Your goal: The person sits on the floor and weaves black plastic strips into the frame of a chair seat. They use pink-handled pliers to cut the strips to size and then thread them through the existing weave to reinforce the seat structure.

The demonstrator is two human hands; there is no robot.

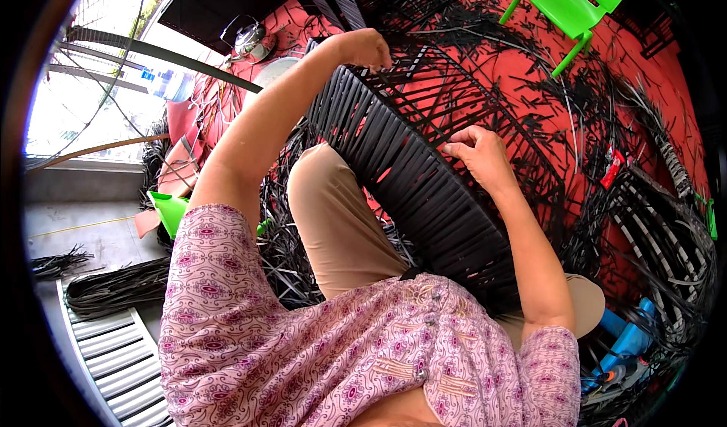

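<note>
A large black woven frame (413, 169), wrapped in flat black strips along its near side, leans tilted across my lap. Past that wrapped side, its rods and cross strips stand open over the red floor. At the far left end of the frame, my left hand (365, 50) is closed, fingers curled downward; whatever it grips is hidden. My right hand (485, 158) hovers over the middle of the wrapped edge, thumb and forefinger pinched together. Anything between those fingertips is too small to make out.
Black strip scraps litter the red floor (485, 52). A green plastic chair (572, 3) stands at the far right, a metal kettle (251, 42) at the far left. Bundled black strips (113, 284) lie on a slatted white bench (117, 359). A blue object (632, 336) is at the lower right.
</note>
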